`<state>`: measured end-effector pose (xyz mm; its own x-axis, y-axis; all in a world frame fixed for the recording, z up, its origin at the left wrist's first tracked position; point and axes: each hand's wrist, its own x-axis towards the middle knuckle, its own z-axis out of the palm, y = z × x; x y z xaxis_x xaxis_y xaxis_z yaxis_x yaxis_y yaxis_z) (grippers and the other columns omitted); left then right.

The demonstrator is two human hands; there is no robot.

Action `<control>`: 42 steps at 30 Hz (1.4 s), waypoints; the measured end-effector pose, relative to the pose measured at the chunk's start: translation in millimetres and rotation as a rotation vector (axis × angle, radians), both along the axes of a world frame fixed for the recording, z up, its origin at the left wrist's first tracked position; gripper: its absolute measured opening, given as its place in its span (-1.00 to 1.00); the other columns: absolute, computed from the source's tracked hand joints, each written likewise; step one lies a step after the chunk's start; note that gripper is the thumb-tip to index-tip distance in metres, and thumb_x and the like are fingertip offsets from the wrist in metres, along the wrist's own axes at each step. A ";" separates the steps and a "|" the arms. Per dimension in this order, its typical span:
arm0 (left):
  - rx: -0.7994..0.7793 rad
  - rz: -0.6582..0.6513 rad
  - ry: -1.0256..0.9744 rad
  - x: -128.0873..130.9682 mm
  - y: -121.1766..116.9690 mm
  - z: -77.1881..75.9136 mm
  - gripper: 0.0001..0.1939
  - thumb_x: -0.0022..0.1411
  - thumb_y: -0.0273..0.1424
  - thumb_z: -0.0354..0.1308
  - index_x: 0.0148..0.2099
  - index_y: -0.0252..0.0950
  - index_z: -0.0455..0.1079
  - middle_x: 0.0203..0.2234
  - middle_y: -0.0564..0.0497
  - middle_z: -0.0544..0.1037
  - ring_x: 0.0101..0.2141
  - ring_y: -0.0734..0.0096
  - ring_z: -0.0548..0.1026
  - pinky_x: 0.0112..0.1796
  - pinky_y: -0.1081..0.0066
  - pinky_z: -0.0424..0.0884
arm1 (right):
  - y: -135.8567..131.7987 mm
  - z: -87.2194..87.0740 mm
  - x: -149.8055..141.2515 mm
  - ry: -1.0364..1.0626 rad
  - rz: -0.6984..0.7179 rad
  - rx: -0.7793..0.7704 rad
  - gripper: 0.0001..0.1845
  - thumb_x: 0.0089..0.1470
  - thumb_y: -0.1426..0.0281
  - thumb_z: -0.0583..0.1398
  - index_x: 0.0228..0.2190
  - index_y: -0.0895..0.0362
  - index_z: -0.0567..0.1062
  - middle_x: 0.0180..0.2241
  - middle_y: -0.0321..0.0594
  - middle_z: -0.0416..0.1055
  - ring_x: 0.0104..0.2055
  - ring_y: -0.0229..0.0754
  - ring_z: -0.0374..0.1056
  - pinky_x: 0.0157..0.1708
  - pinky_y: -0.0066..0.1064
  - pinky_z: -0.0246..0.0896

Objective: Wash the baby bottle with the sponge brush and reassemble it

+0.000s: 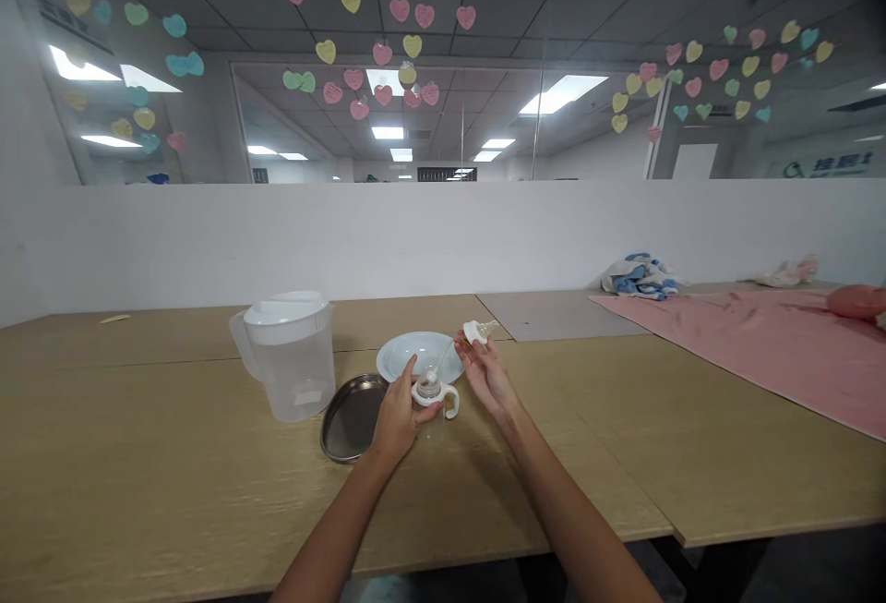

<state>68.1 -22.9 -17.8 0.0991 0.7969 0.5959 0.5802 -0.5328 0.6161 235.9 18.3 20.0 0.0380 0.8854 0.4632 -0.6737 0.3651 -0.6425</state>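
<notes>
Two hands [443,391], one pitcher [289,370], one plate [401,354], one metal tray [352,418], one handled bottle [430,392], one bottle top [472,332], one pink cloth [734,354]

White handled cup [430,391], white screw collar [472,331], white plate [408,351]; grey steel tray [350,418]; pink cloth [726,354]; tan wood-grain desk [173,464].

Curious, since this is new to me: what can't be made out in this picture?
Head view:
Part of the handled bottle, hidden by the left hand.
The white-capped piece, partly covered by the right hand.
The pink object, cut off by the right edge.
The label on the plastic pitcher, too small to read.
</notes>
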 end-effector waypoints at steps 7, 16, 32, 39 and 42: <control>-0.030 -0.005 -0.005 -0.3 0.0 -0.6 -0.24 0.05 -0.24 0.15 0.24 -0.28 -0.05 -0.16 -0.07 0.44 -0.11 0.25 0.37 -0.06 0.30 0.21 | 0.6 0.1 -1.9 0.088 0.065 -0.063 -0.71 -0.21 0.37 0.34 -0.35 0.11 0.46 -0.26 -0.26 0.45 -0.13 -0.20 0.36 0.08 -0.27 0.14; -0.028 -0.005 0.000 0.0 0.2 -0.7 -0.24 0.05 -0.24 0.16 0.24 -0.28 -0.04 -0.16 -0.07 0.43 -0.11 0.26 0.36 -0.04 0.28 0.19 | 10.3 -8.9 -3.8 0.136 0.012 -0.151 -0.70 -0.29 0.44 0.36 -0.41 0.12 0.45 -0.33 -0.30 0.45 -0.19 -0.25 0.37 0.03 -0.36 0.18; -0.037 -0.013 0.020 0.1 -1.2 1.2 -0.25 0.05 -0.21 0.14 0.23 -0.30 -0.03 -0.13 -0.10 0.43 -0.08 0.23 0.35 -0.03 0.28 0.21 | 3.7 -24.7 -3.5 -1.155 -0.484 0.092 -0.64 0.00 0.15 0.09 -0.28 0.13 0.47 -0.27 -0.16 0.44 -0.13 -0.03 0.29 -0.04 -0.14 0.05; -0.030 -0.007 0.017 0.5 -3.5 3.2 -0.27 0.05 -0.24 0.14 0.23 -0.32 -0.01 -0.13 -0.10 0.43 -0.10 0.25 0.36 -0.04 0.29 0.21 | 20.1 -31.9 -1.3 -0.811 -0.546 0.135 -0.50 -0.11 0.19 0.20 -0.12 0.15 0.42 -0.07 -0.09 0.36 -0.04 -0.05 0.26 -0.05 -0.23 0.13; -0.029 -0.010 0.020 0.5 -3.7 3.4 -0.27 0.05 -0.24 0.15 0.23 -0.31 -0.01 -0.13 -0.10 0.43 -0.10 0.25 0.36 -0.04 0.28 0.21 | 26.6 -35.8 -0.8 -0.714 -0.579 0.097 -0.50 -0.11 0.21 0.19 -0.10 0.14 0.39 -0.07 -0.09 0.35 -0.06 -0.07 0.27 -0.07 -0.24 0.17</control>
<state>68.6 -26.7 -14.4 0.1185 0.8129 0.5702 0.5876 -0.5203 0.6197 235.0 45.0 -15.8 0.1392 0.7734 0.6185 0.1744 0.5956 -0.7841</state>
